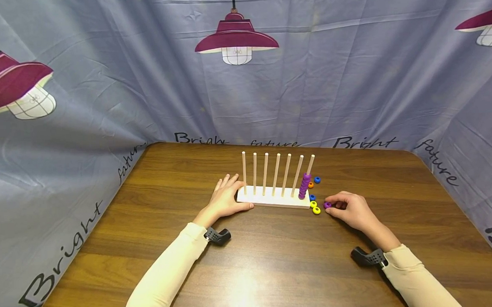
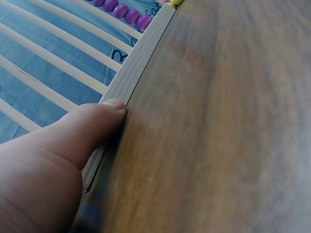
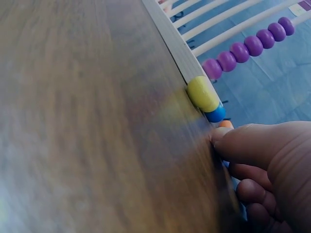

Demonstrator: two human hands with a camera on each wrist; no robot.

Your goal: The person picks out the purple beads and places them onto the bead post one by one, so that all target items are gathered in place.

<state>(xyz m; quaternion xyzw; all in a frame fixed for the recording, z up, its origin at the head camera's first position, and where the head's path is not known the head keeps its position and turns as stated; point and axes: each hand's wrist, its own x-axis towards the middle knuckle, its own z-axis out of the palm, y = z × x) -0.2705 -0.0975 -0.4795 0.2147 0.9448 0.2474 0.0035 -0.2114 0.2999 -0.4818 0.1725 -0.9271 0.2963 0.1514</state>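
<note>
A white wooden peg stand (image 1: pixel 272 198) with several upright pegs stands on the table. Its rightmost peg carries several purple beads (image 1: pixel 304 186), stacked from the base upward. My left hand (image 1: pixel 225 199) holds the stand's left end, thumb along the front edge and fingers at the back. In the left wrist view the thumb (image 2: pixel 92 126) presses that edge. To the right of the stand, my right hand (image 1: pixel 351 208) pinches a loose purple bead (image 1: pixel 327 205) between thumb and fingers at table level. The right wrist view hides this bead behind the thumb (image 3: pixel 252 143).
Yellow beads (image 1: pixel 316 210), blue beads (image 1: pixel 317 180) and an orange bead (image 1: pixel 311 185) lie loose beside the stand's right end, close to my right hand. The brown wooden table (image 1: pixel 274 261) meets a grey-blue printed curtain (image 1: pixel 301 97) at the back and sides.
</note>
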